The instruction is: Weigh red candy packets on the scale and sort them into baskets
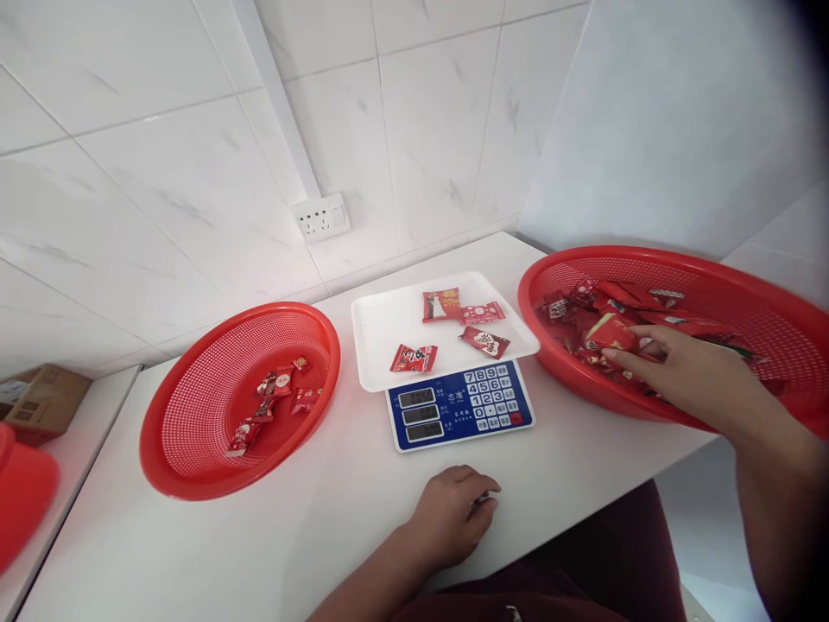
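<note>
Head view: we have a white desk (259, 553) bearing a large red basket (570, 375) at right, a smaller red basket (194, 415) at left and a scale (459, 402) between; our left hand (455, 514) rests half-curled before the scale, whether gripping anything we cannot tell; our right hand (686, 367) pinches a red packet (609, 334) at its fingertips, over the large basket's contents.

Passage: strip of bare tabletop (363, 492) between left hand (457, 517) and scale panel (457, 410); narrow gap between left basket (191, 389) and scale pan (389, 328); open air above the pan. Obstacles: scale panel, directly ahead of left hand; raised rim of right basket (638, 252), between right hand (670, 367) and pan, contact with pan unclear; tiled wall (446, 147), behind.
</note>
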### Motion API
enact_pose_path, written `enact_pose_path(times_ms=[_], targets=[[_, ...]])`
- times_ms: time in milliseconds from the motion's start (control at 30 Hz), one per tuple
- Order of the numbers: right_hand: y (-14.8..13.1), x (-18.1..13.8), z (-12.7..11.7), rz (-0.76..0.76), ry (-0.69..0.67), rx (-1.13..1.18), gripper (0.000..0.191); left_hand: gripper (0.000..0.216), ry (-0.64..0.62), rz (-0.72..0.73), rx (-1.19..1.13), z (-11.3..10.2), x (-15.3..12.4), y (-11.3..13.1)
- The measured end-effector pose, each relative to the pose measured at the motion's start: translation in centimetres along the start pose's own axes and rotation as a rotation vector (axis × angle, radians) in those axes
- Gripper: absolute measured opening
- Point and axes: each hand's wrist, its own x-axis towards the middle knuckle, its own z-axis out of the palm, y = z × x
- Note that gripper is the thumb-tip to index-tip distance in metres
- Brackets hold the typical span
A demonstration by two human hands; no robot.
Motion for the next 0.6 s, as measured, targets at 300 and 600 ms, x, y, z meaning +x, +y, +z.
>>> enact_pose_path(times_ms=[300, 600], targets=[[-0.97, -0.49, -0.88, 0.069, -0.114, 0.014, 0.034, 0.027, -0.007, -0.008, 0.003, -0.15, -0.01, 0.12], [-0.21, -0.06, -0.2, 0.071, -0.111, 0.009, 0.045, 0.026, 0.006, -0.001, -0.001, 0.2, -0.11, -0.19]])
